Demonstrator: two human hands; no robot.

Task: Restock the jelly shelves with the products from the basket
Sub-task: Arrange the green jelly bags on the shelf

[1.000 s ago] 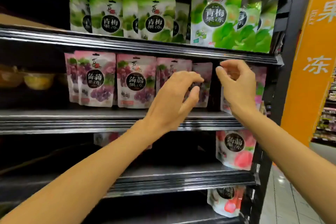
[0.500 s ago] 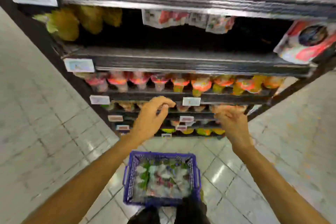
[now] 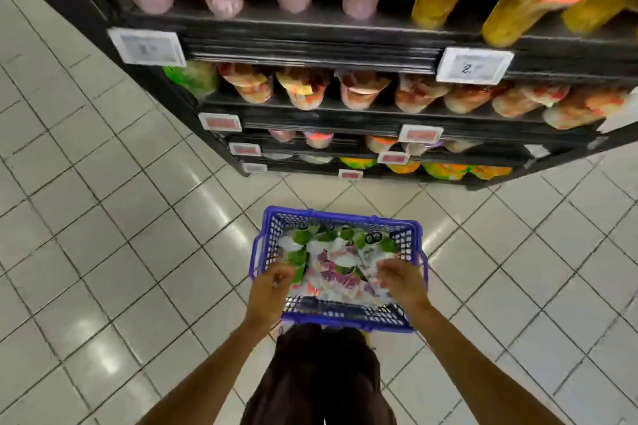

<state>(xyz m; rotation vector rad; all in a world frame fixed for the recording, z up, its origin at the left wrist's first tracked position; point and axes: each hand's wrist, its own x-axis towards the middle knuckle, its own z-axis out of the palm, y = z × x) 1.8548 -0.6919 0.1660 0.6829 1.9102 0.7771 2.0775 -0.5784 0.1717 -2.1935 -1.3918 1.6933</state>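
Tiled floor (image 3: 103, 252), blue basket (image 3: 345, 316) at the feet: left hand (image 3: 271, 291) and right hand (image 3: 402, 281) rest among jelly pouches (image 3: 336, 266) lying between and beneath them; whether either grasps one cannot be told. Picking step; next, secure pouches, lift to shelves (image 3: 310, 55) beyond.

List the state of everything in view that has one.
Blue plastic mesh basket: upright on the tiled floor, part-filled.
Green and pink jelly pouches: piled loosely in the basket.
Left hand: among the pouches, fingers curled; grip unclear.
Right hand: on the pouches; grip unclear.
Black metal shelves: stocked with jelly cups.
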